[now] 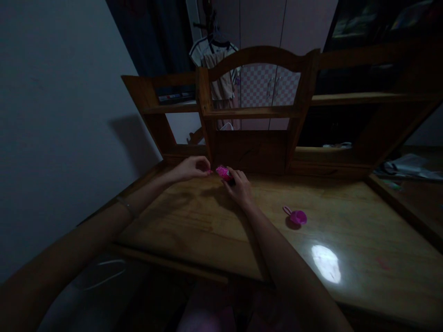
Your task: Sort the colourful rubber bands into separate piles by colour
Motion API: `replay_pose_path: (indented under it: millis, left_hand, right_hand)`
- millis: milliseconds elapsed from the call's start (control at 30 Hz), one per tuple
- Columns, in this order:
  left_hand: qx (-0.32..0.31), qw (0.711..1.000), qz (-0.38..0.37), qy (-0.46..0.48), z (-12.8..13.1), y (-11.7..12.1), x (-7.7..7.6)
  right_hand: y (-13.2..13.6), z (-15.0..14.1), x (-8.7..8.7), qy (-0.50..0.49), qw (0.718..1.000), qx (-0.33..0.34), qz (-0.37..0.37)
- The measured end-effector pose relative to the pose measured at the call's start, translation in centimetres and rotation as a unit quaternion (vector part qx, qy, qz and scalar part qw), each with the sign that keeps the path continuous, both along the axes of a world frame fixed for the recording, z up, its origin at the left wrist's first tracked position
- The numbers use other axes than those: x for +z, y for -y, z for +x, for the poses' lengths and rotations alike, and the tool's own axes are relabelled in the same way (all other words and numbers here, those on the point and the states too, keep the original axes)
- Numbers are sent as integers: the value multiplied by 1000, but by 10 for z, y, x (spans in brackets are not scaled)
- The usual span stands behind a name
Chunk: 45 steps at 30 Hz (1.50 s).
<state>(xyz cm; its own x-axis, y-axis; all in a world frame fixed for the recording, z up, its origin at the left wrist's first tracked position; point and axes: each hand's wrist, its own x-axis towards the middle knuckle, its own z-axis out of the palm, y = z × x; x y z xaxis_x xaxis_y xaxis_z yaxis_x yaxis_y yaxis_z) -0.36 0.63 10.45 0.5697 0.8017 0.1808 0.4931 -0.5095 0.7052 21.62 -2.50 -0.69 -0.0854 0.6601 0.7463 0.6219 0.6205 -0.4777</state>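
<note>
Above the desk, my right hand is closed around a bright pink packet-like item with small markings; its exact kind is too dim to tell. Just to the left, my left hand pinches a small pink piece between thumb and finger. A narrow gap separates that piece from the end of the pink item. On the desk to the right of my right forearm lies a pink-purple scoop-like cup with a looped handle, touched by neither hand.
The wooden desk has a raised shelf unit along its back. A bare wall stands on the left. Glare shines off the desktop at the right front. Clothes hang beyond the shelf, before a wardrobe.
</note>
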Motion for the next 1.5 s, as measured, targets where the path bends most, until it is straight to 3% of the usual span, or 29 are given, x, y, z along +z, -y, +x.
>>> replay_pose_path:
  millis: [100,267,600,800,967,1133,1267,1367,1500]
  left_hand:
    - [53,996,29,63,7,0,8]
    - [25,996,15,83,23,-5,0]
    - [3,999,31,8,24,-19,5]
    - [45,995,76,-38,34,-12,9]
    - [73,995,61,-23,43,-4,8]
    - [23,1000,-3,9,44,-3,4]
    - [-20,1000,1,-3,45,3,8]
    - [-42,999,29,-12,45,12,15]
    - [-7,988,137,-66,44,25,20]
  right_hand:
    - [1,0,0,9,1000,0,1]
    - [1,1,0,23,1000,1,5]
    - [1,0,0,45,999,12,9]
    - [0,-1,-1,41,999,11,16]
    - [2,0,1,32,999,8,9]
    - [3,0,1,30,999,9,5]
    - [2,0,1,15,1000,-1,7]
    - [2,1,2,2,1000,-1,9]
    - [0,1,0,-17,1000,0,10]
